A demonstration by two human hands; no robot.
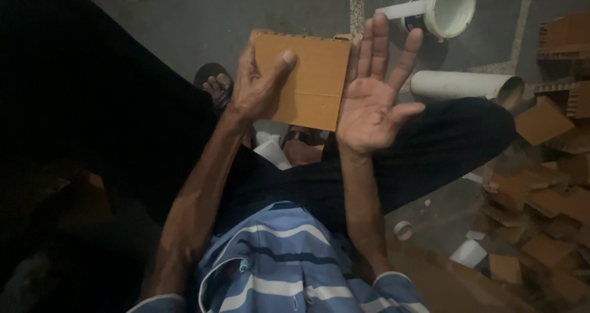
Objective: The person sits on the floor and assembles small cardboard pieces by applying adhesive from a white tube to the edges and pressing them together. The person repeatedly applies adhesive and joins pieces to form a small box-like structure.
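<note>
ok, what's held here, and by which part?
Left hand holds an orange-brown flat panel by its left edge, thumb across the face. Right hand is open at the right edge, gripping nothing.

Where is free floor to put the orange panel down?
Bare grey floor lies beyond the left hand, left of the white bucket. Right of the right hand, the pipe and orange pieces crowd the floor.

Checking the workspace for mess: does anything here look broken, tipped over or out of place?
Yes. A white bucket lies tipped on its side on the floor, and jagged orange panel offcuts are heaped at right. The panel in the left hand looks intact.
</note>
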